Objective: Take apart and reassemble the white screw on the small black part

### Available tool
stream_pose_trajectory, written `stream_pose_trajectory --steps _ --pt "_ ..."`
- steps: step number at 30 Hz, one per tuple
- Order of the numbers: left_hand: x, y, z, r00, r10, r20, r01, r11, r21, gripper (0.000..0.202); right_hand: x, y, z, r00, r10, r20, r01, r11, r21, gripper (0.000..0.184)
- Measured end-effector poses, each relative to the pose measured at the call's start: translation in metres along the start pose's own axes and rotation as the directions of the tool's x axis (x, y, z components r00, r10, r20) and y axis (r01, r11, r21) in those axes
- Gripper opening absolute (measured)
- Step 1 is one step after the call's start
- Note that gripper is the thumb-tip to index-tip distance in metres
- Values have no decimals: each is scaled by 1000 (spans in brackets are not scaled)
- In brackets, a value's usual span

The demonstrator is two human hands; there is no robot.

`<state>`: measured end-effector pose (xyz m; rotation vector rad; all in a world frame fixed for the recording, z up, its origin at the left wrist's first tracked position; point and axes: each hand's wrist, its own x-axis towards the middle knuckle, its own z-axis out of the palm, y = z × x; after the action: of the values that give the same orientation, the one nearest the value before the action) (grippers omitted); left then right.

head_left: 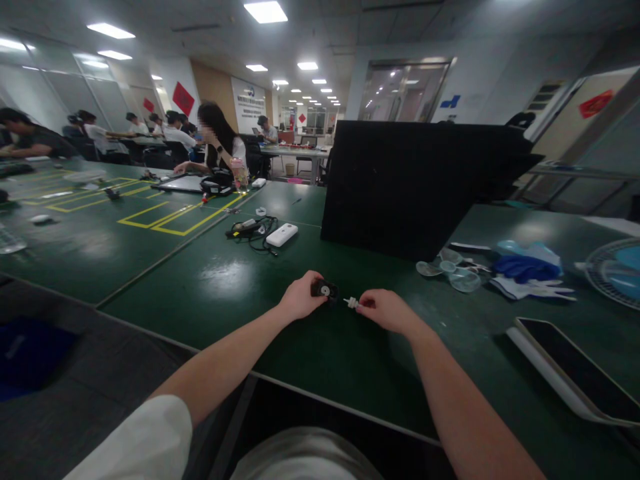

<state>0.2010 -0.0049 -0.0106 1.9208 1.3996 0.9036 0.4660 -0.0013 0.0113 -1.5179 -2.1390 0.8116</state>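
My left hand (301,295) is closed round a small black part with a white round centre (324,290), held just above the dark green table (225,280). My right hand (387,310) pinches a small white plastic piece (352,303), whose tip points at the black part. A narrow gap separates the two pieces. Both forearms reach in from the bottom of the view.
A large black panel (420,187) stands upright behind my hands. Right of it lie clear plastic cups (450,272), blue and white gloves (527,273), a fan (617,270) and a flat tablet (570,370). A white device (281,235) with black cables lies at the left. Several people sit at far tables.
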Motion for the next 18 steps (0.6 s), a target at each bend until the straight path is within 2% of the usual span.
stream_pose_trajectory --steps 6,11,18 --pt "-1 -1 6 1000 5 9 -6 998 58 46 -4 -25 4 979 -118 -166 133 988 83 26" --pt "-2 1 7 1000 15 1 -15 996 87 47 -8 -39 11 952 -149 -267 178 980 87 28" --pt "-3 5 6 1000 16 17 -17 997 78 47 -10 -44 18 951 -177 -254 199 978 63 26"
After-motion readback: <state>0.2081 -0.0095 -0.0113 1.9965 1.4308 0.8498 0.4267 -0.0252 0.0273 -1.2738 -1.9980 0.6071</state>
